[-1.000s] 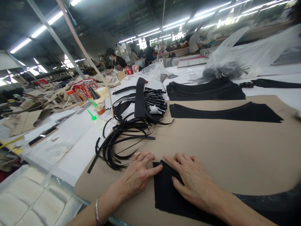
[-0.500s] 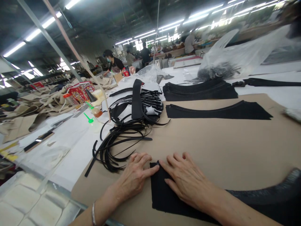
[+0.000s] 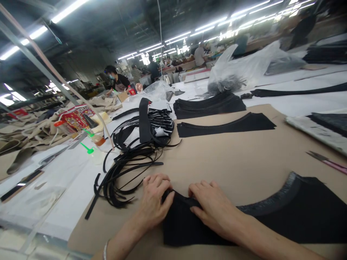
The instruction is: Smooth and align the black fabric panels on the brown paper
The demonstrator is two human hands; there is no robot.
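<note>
Both hands (image 3: pixel 155 198) (image 3: pixel 211 200) at L end of blk pc (image 3: pixel 311 209)

Blk pc lies flat on brown board (image 3: pixel 230 159), nr front edge, its curved strip showing to the R. L hand pinches its upper L corner btwn thumb & curled fingers. R hand rests just beside, fingers bent close tog. at the upper edge, thumb apart on the pc; can't tell if they pinch it. Blk strips (image 3: pixel 121 180) heaped L; 2nd blk pc (image 3: pixel 227 125) farther back; snips (image 3: pixel 328 162) far R.

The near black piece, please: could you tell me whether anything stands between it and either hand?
Nothing visible does: the left hand and right hand both touch the piece at its far edge.
</note>
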